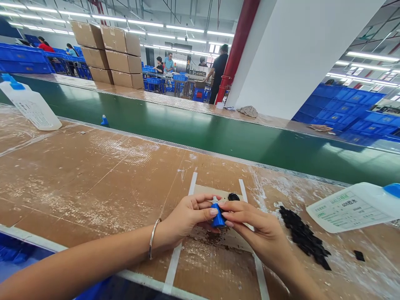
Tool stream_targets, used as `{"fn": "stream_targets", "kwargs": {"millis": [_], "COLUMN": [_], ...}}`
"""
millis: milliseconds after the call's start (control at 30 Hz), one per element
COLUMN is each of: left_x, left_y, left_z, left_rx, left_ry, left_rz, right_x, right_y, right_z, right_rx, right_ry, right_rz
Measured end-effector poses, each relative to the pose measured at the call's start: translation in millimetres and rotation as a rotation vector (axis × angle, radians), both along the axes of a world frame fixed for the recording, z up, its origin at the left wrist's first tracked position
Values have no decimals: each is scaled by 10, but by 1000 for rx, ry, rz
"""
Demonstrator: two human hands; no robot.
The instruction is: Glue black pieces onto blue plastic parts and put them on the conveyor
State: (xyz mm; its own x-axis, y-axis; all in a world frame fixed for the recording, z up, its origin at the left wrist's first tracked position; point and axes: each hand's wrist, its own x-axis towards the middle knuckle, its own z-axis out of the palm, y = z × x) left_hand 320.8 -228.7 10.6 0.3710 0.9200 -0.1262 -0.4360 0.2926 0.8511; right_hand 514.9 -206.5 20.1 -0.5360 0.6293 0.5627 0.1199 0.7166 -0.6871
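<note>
Above a taped-down board (200, 188), a small blue plastic piece with a whitish threaded-looking tip (218, 216) is held nearly upright. My left hand (190, 213) grips it from the left, thumb across its front; a metal bangle circles that wrist. From the other side, my right hand (254, 221) closes its fingers against the same piece. Whether a smaller part is pinched under those right fingertips is hidden. Just behind my hands sits a round black object (233, 196). A heap of flat black pieces (304, 237) lies to the right, with one loose black square (359, 255) apart from it.
A green conveyor belt (175, 121) runs across behind the worktable, carrying a similar blue piece (104, 120). White plastic bottles with blue caps lean at the left (34, 106) and lie at the right (350, 208). Cardboard boxes (123, 58), a red pipe (233, 50) and several people stand beyond.
</note>
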Motion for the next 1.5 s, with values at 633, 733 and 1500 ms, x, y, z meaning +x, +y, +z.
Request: {"fn": "stream_targets", "kwargs": {"millis": [633,733,1500], "left_x": [-1,-10,-30], "left_y": [-61,-59,-273], "left_z": [121,141,188], "left_rx": [51,73,1250], "left_ry": [60,76,979], "left_rz": [39,31,171], "right_x": [-52,-42,-125], "right_y": [-186,-212,-293], "right_z": [5,3,-90], "right_rx": [518,456,-185], "right_ry": [-237,-264,73], "right_rz": [-65,-39,-87]}}
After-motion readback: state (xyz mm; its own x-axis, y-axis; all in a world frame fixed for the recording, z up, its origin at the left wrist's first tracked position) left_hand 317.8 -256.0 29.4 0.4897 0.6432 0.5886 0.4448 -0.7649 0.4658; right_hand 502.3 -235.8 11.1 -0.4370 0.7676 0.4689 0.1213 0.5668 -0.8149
